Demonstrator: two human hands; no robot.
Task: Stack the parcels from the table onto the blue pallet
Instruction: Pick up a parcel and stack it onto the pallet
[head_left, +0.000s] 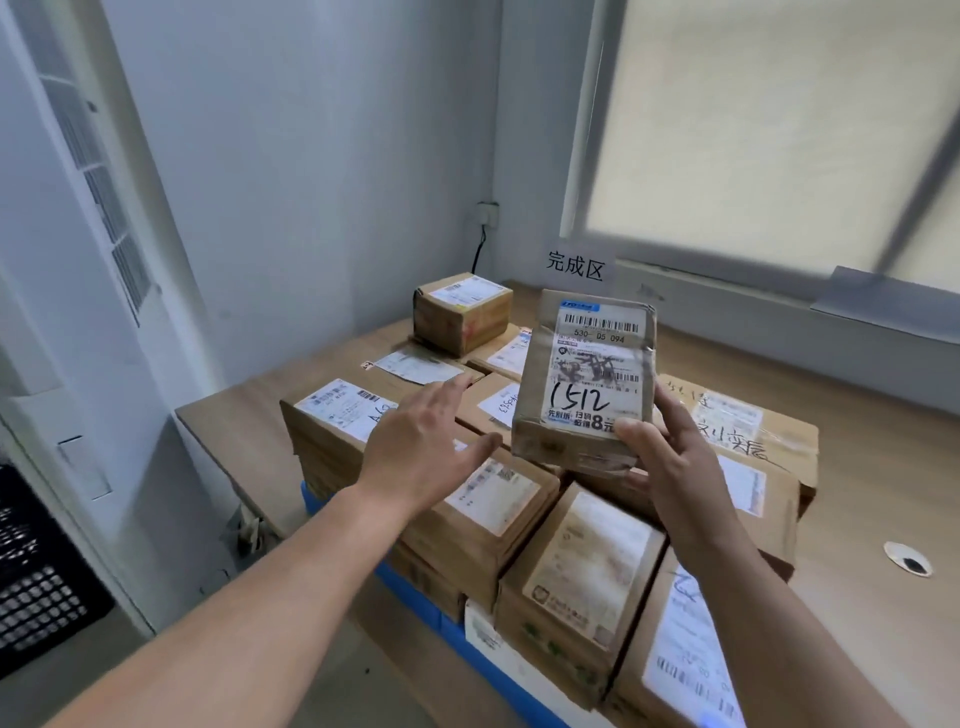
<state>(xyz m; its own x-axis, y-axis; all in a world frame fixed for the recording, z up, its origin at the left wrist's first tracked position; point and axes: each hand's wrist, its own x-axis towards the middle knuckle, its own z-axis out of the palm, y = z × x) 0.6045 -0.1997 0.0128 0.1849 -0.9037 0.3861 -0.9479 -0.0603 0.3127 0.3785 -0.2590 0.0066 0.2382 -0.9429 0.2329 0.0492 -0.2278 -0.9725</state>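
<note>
the right hand (675, 467) holds a small brown parcel (582, 384) up in the air, above the other parcels (582, 571) piled on the blue pallet (405, 579). its thumb is on the bottom front edge and its fingers go round the side. the box is crinkly cardboard with shiny tape, a white label with bar codes, and "1512" written big in black pen. the left hand (415, 441) is flat with straight fingers, holds nothing, and is just beside the box
</note>
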